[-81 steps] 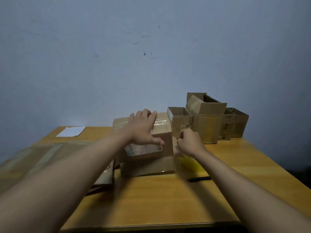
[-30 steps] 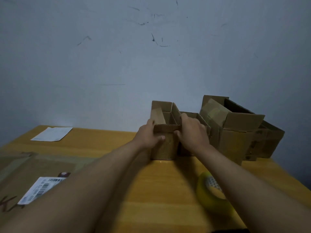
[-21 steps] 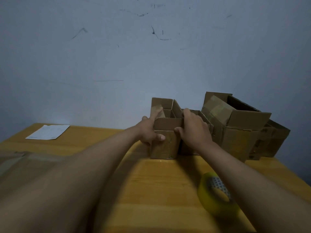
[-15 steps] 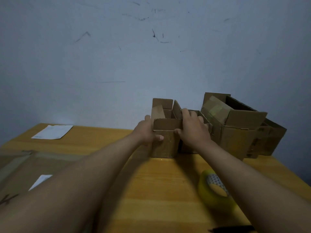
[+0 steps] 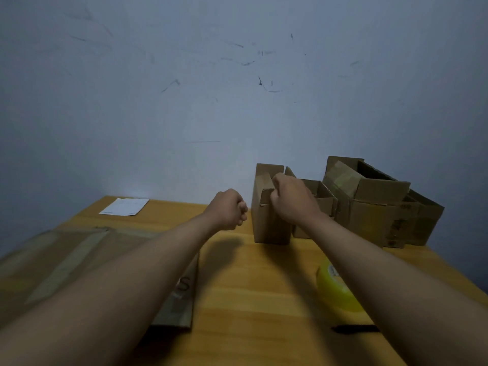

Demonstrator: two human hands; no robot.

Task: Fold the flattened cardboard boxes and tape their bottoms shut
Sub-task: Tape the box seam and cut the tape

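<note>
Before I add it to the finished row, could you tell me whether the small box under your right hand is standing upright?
Upright: the small box stands on the table, top flaps raised.

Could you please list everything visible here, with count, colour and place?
Folded boxes: at least four, brown, upright in a row at the table's far right.
Flattened cardboard: at least one sheet, brown, near left.
Tape roll: one, yellow, near right.
Paper sheet: one, white, far left.
Dark pen-like thing: one, black, near right edge.
Table: one, orange wood.
Wall: blue-grey, scuffed.
Left hand: curled, holding nothing, left of the boxes.
Right hand: grip on the leftmost box's top flap.
</note>
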